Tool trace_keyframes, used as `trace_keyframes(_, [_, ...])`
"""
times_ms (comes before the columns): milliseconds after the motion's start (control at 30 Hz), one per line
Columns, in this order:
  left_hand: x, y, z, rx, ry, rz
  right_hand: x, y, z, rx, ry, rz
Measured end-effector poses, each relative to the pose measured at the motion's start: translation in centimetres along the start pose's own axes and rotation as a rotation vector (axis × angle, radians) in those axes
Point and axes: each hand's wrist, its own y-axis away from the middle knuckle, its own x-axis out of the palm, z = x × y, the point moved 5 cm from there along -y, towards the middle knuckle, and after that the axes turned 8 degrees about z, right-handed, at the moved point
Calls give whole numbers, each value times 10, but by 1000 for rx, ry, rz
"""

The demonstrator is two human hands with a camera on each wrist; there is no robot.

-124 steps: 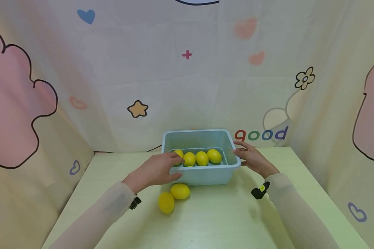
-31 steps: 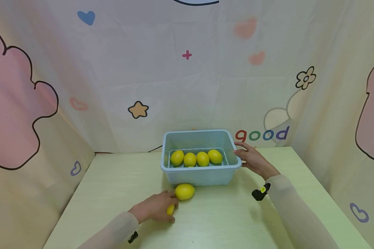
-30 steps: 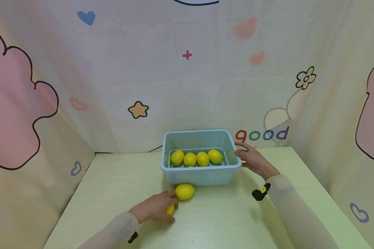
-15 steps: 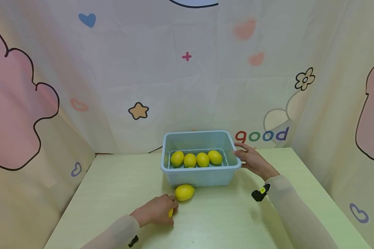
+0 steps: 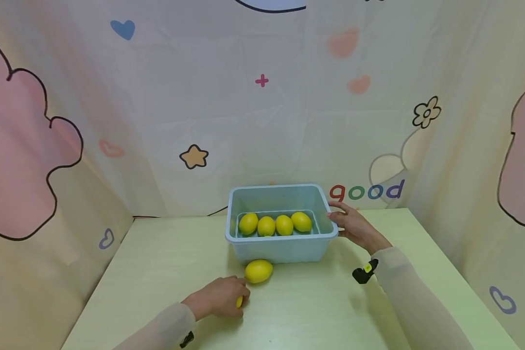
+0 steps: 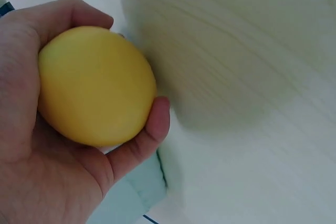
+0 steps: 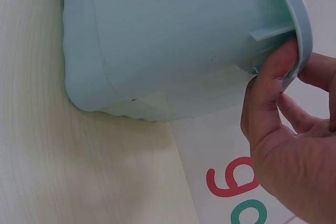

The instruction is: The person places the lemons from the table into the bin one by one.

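My left hand (image 5: 220, 296) grips a yellow lemon (image 6: 97, 87) low over the table, fingers and thumb curled round it; in the head view the hand hides most of it. Just beyond the knuckles a second lemon (image 5: 258, 271) lies on its side, close before the front wall of a pale blue plastic bin (image 5: 280, 251). Several lemons (image 5: 284, 225) sit in a row on the bin's floor. At the bin's right side, my right hand (image 5: 353, 227) pinches the rim (image 7: 303, 22), with finger and thumb on either side of it in the right wrist view.
The pale wooden table (image 5: 166, 253) reaches back to a printed curtain (image 5: 227, 97), which also closes off both sides. The bin stands near the table's back edge. A thin dark cable (image 5: 218, 211) runs along that edge, left of the bin.
My left hand has come from the bin's left rim down to the nearer lemon and closed its fingers round it. The other loose lemon has shifted slightly right. My right hand stays at the rim.
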Motion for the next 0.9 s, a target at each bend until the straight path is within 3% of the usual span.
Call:
trace_keyframes(233, [-9, 3, -8, 43, -6, 14, -1, -2, 0, 2, 10, 1])
trace_keyframes(467, [-30, 7, -16, 86, -23, -57, 0, -3, 2, -2, -2, 3])
trace_keyframes(900, [-71, 21, -22, 70, -18, -119, -3, -2, -2, 9, 7, -3])
